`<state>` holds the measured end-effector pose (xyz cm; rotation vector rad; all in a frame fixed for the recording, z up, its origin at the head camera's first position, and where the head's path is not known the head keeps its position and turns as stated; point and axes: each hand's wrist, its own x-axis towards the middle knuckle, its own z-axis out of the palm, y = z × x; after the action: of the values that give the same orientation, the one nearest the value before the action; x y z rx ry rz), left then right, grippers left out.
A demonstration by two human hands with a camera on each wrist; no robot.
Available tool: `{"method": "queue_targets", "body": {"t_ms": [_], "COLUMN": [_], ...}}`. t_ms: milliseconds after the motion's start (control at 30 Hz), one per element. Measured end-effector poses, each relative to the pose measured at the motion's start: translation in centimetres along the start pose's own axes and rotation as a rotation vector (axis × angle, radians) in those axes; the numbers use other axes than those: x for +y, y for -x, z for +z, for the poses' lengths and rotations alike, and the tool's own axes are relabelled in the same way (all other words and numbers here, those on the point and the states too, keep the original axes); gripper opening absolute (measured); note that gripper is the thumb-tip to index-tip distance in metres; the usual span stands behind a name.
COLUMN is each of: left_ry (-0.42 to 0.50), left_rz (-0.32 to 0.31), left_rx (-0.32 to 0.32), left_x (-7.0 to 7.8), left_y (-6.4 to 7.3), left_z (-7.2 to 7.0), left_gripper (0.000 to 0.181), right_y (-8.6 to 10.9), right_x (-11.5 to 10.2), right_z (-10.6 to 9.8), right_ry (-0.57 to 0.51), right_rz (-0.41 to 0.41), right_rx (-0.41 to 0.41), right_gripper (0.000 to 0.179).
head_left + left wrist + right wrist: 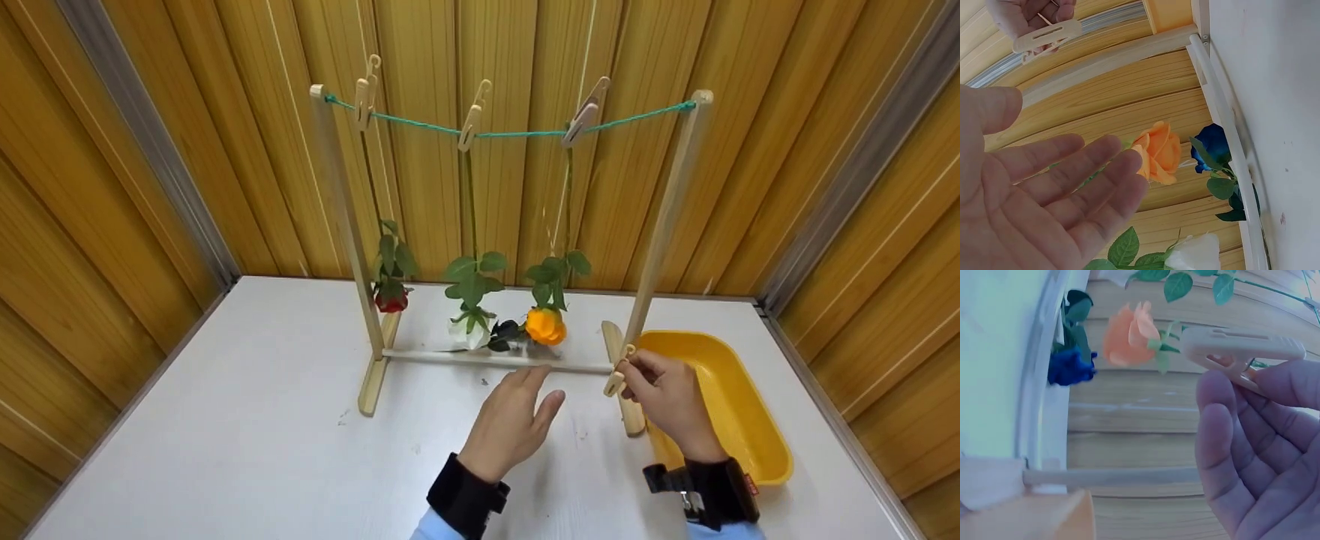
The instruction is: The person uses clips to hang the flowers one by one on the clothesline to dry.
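Note:
My right hand pinches a beige plastic clothespin between thumb and fingers, beside the right post's foot. In the right wrist view the hooked clothespin lies sideways in the fingertips. Fingers extended and thumb apart, my left hand hovers over the table just before the rack's bottom bar, holding nothing. A blue rose with dark leaves lies behind that bar. Three roses hang head down from clothespins on a green cord: red, white and orange.
A wooden rack with a left post, a right post and a pale bottom bar stands on the white table. The yellow basin sits at the right, partly behind my right hand. Wood-look panels rise behind and at both sides.

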<state>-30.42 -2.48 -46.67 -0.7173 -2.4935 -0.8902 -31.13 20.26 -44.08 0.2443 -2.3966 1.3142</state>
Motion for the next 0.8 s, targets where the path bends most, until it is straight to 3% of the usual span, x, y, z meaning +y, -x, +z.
{"method": "queue_targets", "body": {"t_ms": [167, 400, 567, 800], "left_ry": [0.025, 0.072, 0.088, 0.120], "left_rz": [0.031, 0.083, 0.125, 0.125], "left_rx": [0.003, -0.029, -0.040, -0.057], "left_x": [0.0, -0.3, -0.5, -0.4], "left_y": [0.2, 0.2, 0.2, 0.0], "left_z": [0.3, 0.4, 0.7, 1.1], "left_gripper": [0.039, 0.038, 0.030, 0.014], "right_y": [0.9, 1.9, 2.1, 2.2], "right_x": [0.2, 0.2, -0.2, -0.5], "right_z": [1.5, 3.5, 4.8, 5.1], "right_ry": [-0.095, -0.262, -0.307, -0.323], "right_rz": [0.021, 0.128, 0.070, 0.037], "right_rx": [0.038, -0.043, -0.100, -0.135], "right_gripper": [0.009, 0.007, 0.008, 0.007]}}
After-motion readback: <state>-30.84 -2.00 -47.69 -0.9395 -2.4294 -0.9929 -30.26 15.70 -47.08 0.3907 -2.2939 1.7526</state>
